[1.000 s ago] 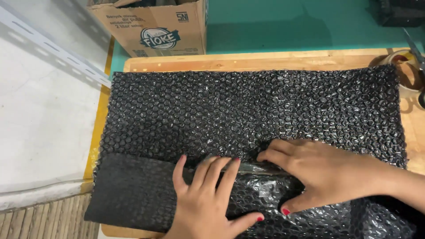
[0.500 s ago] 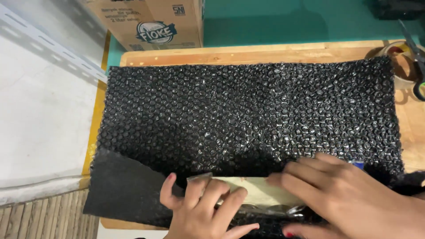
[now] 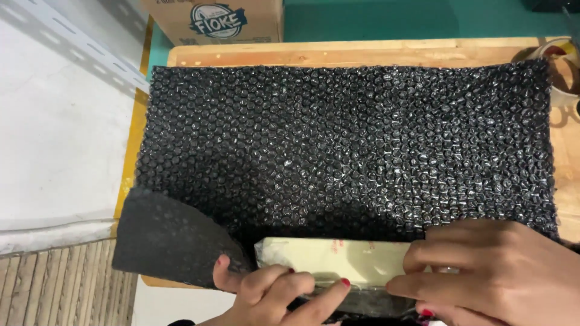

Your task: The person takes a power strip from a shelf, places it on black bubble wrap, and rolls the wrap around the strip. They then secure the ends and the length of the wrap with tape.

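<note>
A large sheet of black bubble wrap lies spread over a wooden table. At its near edge rests a pale yellowish flat package in clear plastic. My left hand grips the package's near left side, thumb under the folded-over corner of the wrap. My right hand holds the package's right end, fingers curled over its top. The package's lower part is hidden by my hands.
A brown cardboard box stands beyond the table at the top left. A tape roll sits at the table's right edge. White surface lies to the left, teal floor behind the table.
The wrap that covered the package has been pulled back, exposing the pale package. Both hands moved toward the near edge and now grip its ends.
</note>
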